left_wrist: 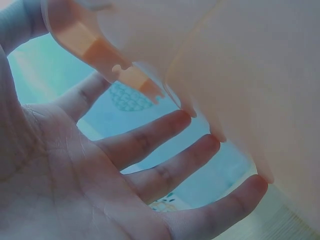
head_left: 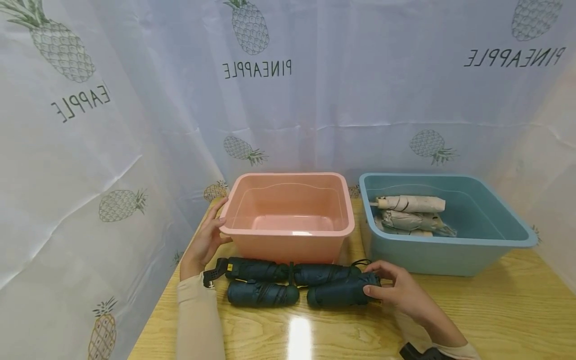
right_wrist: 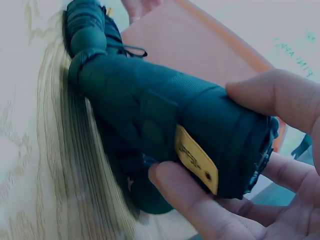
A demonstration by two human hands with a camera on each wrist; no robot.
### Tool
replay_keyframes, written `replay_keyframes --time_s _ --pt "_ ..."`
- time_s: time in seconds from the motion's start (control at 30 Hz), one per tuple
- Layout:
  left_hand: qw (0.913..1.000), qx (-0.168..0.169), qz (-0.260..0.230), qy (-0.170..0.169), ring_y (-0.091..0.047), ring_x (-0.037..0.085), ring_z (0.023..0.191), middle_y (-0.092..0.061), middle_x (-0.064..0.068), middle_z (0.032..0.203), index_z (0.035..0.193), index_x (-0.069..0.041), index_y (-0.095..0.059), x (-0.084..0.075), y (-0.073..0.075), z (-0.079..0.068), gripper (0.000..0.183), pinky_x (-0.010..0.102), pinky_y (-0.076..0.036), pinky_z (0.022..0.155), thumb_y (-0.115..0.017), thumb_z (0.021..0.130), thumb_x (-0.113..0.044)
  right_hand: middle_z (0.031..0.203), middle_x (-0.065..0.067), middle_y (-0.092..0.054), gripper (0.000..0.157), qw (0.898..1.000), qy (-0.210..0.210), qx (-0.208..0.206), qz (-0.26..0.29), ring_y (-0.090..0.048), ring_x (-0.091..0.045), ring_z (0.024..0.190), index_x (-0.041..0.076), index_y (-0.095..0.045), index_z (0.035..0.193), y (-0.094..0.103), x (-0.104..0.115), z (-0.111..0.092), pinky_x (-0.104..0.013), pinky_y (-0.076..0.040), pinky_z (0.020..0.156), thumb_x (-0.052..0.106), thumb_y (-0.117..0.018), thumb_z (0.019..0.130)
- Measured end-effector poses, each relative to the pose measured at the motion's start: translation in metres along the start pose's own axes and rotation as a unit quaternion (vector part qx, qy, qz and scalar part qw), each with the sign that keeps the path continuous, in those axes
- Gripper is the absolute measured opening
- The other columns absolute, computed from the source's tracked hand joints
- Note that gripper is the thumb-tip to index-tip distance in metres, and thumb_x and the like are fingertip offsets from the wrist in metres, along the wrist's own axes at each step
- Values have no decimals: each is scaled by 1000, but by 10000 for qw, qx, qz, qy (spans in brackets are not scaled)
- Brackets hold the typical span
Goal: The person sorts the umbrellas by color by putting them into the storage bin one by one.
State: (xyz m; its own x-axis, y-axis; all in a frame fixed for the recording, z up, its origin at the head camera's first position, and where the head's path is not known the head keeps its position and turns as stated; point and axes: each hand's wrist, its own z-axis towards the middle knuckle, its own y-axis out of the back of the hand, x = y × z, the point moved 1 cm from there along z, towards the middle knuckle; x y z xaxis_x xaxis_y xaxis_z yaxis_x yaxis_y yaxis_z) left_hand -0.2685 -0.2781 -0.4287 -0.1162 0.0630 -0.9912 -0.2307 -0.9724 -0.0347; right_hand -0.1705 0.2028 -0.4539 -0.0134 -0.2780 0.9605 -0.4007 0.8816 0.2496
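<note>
Right hand: I see the right hand (head_left: 389,287) grasping a folded umbrella by one end, the thumb on one side and fingers on the other.
Held umbrella: the held umbrella (head_left: 337,291) is dark green-blue and lies in front of the pink tub, at the right of the nearer row; its rounded end points toward the neighbouring umbrella, just beside it. My right wrist view shows a yellow tag (right_wrist: 196,157) near the gripped end.
Left hand: I see the left hand (head_left: 207,241) at the left side of the pink tub (head_left: 288,246), fingers spread and nearly straight, with several fingertips touching the outer wall; they are not clenched.
Other dark umbrellas: three more lie on the table, one at front left (head_left: 263,294), one at back left (head_left: 256,270) and one at back right (head_left: 326,274), the last directly behind the held one and with a dark cord loop at its right end.
Pink tub interior: I see bare floor and walls.
Blue tub: the blue tub (head_left: 441,256) stands to the right of the pink one, with pale folded umbrellas (head_left: 411,203) stacked at its left side; I cannot count the lower ones.
Support: a wood-grain table (head_left: 499,310).
Backdrop: a pale curtain (head_left: 342,100) printed with pineapples and mirrored lettering.
</note>
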Motion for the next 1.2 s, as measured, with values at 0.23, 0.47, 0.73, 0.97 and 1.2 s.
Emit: replay_keyframes --time_s 0.23,0.47,0.73,0.97,1.2 --pt "10000 12 -59 -4 -40 39 144 -21 11 169 163 -32 -21 -1 0 1 61 67 -44 103 -41 106 -27 125 -14 -58 43 9987 273 149 404 -72 -24 92 -8 -52 129 1 7 -2 -40 -61 75 12 -70 95" --pt "9999 80 -100 5 -39 40 144 -20 12 169 164 -33 -19 -1 1 0 61 66 -43 103 -41 107 -27 120 -5 -59 37 9972 528 158 498 -74 -24 92 -5 -54 125 4 16 -5 -39 -61 76 8 -70 95" --pt "9999 54 -122 21 -26 50 149 -16 8 171 164 -33 -19 1 2 3 61 75 -36 106 -40 107 -27 118 -7 -59 34 9972 649 73 351 -74 -24 93 -1 -54 124 8 40 -10 -37 -61 74 8 -70 95" --pt "10000 0 -93 26 -26 51 149 -14 6 171 164 -33 -19 1 2 3 60 75 -36 106 -40 107 -27 119 -6 -58 32 9962 817 5 310 -72 -20 98 6 -56 124 11 64 -14 -37 -60 76 5 -69 95" --pt "9999 -2 -102 15 -27 50 149 -14 6 171 164 -32 -19 -1 2 3 60 76 -36 106 -39 107 -25 117 -6 -60 28 9947 988 -41 270 -70 -19 92 10 -57 120 15 87 -13 -36 -58 72 3 -67 95"
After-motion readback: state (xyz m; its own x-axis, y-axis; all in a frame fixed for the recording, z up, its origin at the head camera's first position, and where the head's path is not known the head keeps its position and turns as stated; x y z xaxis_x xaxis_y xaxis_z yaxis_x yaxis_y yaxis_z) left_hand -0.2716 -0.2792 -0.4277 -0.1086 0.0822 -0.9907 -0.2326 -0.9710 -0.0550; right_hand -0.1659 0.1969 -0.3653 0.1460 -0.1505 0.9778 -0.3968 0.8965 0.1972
